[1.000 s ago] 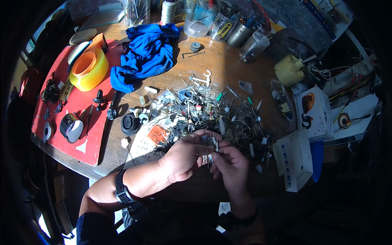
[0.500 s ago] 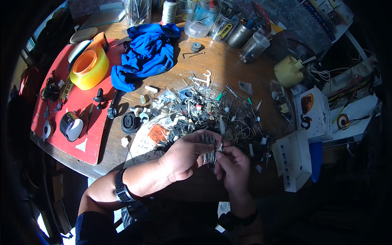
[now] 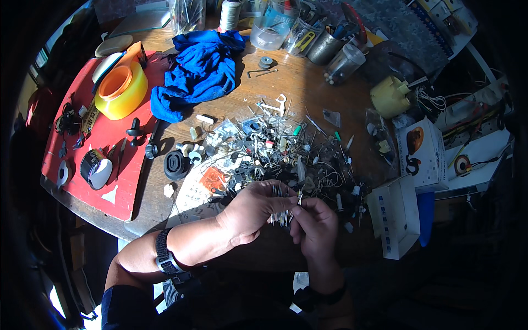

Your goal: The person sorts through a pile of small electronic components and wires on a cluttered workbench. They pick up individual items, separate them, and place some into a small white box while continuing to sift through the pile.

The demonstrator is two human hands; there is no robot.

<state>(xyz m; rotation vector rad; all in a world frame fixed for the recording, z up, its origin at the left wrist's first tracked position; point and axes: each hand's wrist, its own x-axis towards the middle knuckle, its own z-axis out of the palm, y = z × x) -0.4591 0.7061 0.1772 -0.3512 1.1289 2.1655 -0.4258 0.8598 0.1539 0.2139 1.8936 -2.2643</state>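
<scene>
A bundle of thin, shiny metal sticks (image 3: 281, 218), perhaps wires or pins, stands upright in the fingers of my left hand (image 3: 246, 212). My left thumb stretches across them toward the right. Close beside it, my right hand (image 3: 317, 226) is closed, its thumb and forefinger pinching a few of the same thin sticks. The two hands almost touch at the fingertips. Just beyond them spreads a heap of small parts (image 3: 258, 146): wires, clips, black and white plastic pieces and bits of metal. Exactly what the sticks are is too small to tell.
A red board (image 3: 124, 190) at the left bears a yellow-orange container (image 3: 129, 96) and a tape roll (image 3: 94, 169). Behind lie a blue cloth (image 3: 203, 71) and several tool cups (image 3: 324, 48). An open white box (image 3: 397, 220) stands at the right, near a yellow holder (image 3: 389, 96).
My left thumb has moved right, over the sticks toward my right fingertips. The sticks between the hands have shifted slightly. The things on the table lie as before.
</scene>
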